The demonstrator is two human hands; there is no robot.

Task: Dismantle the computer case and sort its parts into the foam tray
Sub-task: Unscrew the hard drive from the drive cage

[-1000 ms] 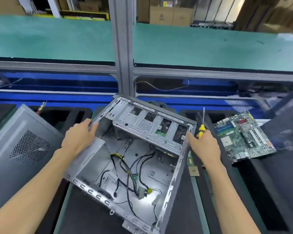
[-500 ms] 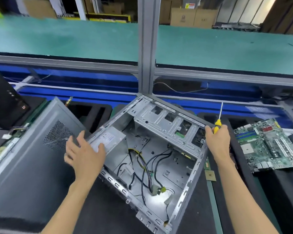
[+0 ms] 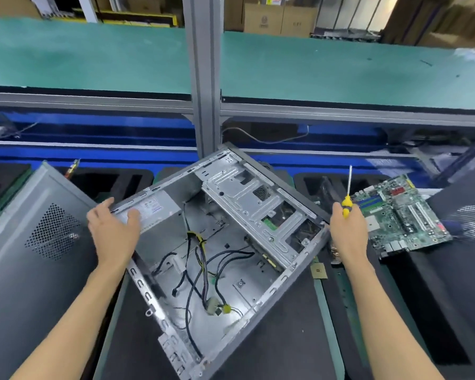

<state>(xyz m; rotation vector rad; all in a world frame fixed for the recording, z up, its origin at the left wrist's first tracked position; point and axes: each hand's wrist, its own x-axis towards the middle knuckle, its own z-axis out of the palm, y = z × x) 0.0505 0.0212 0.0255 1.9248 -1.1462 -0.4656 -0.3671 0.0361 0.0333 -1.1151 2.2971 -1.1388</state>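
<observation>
Head view: the open computer case (image 3: 231, 259) lies skewed on the dark bench mat (image 3: 280, 338), its open side up and 1 corner pointing toward the grey upright post (image 3: 205, 78). Inside it, the power supply (image 3: 154, 212) sits in the left corner, a perforated metal drive cage (image 3: 258, 212) fills the far right side, and loose black and yellow cables (image 3: 200, 270) trail across the bare floor of the case.

The left hand (image 3: 113, 231) rests on the left edge of the case at the power supply, fingers spread and fairly straight, thumb lying on the supply's labelled top. The right hand (image 3: 348, 234) is at the right corner of the case, by the drive cage, and is curled round the yellow handle of a screwdriver (image 3: 347, 196) whose shaft points up and away; whether the palm actually presses on the case edge is hard to make out.

A grey side panel (image 3: 36, 256) with a round perforated vent lies just left of the case, partly under the left forearm. A green motherboard (image 3: 398, 215) lies to the right, near the right hand but apart from it. Black foam tray pockets (image 3: 115, 182) run along the far edge of the bench, behind the case. A green shelf (image 3: 93, 58) spans the frame above.
</observation>
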